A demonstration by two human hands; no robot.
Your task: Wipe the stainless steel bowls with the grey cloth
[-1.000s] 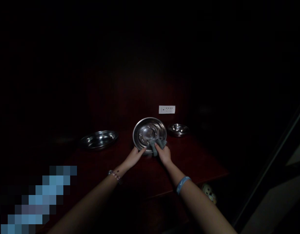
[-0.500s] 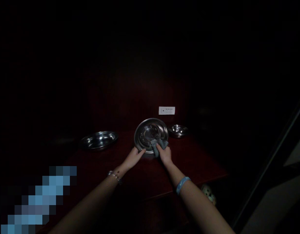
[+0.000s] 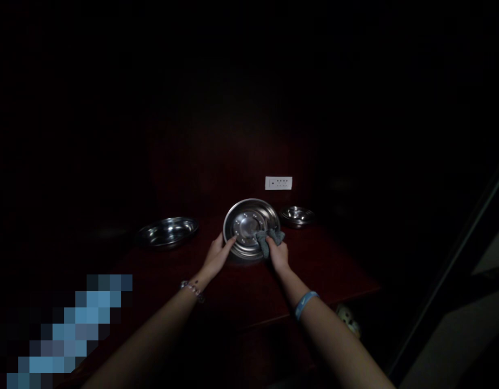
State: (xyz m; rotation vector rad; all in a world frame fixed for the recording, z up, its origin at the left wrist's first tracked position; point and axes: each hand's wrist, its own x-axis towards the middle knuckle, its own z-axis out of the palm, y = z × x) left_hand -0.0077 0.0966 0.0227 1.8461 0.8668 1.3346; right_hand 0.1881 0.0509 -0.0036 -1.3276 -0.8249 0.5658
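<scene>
A round steel bowl (image 3: pixel 247 226) is tilted up, its inside facing me, over the dark red table (image 3: pixel 322 270). My left hand (image 3: pixel 217 256) grips its lower left rim, with the thumb over the inside edge. In my right hand (image 3: pixel 278 254) is a grey-green cloth (image 3: pixel 264 243), pressed against the bowl's lower right side. The right fingers are partly hidden by the cloth.
To the left lies a wide shiny steel dish (image 3: pixel 168 233). Smaller steel bowls (image 3: pixel 298 216), seemingly stacked, stand at the right. A white socket plate (image 3: pixel 278 183) is on the back wall. Below the table's right edge is a pale spotted object (image 3: pixel 348 320).
My left hand has moved up and left along the rim. My right hand and the cloth have shifted slightly right, and the bowl has turned a little.
</scene>
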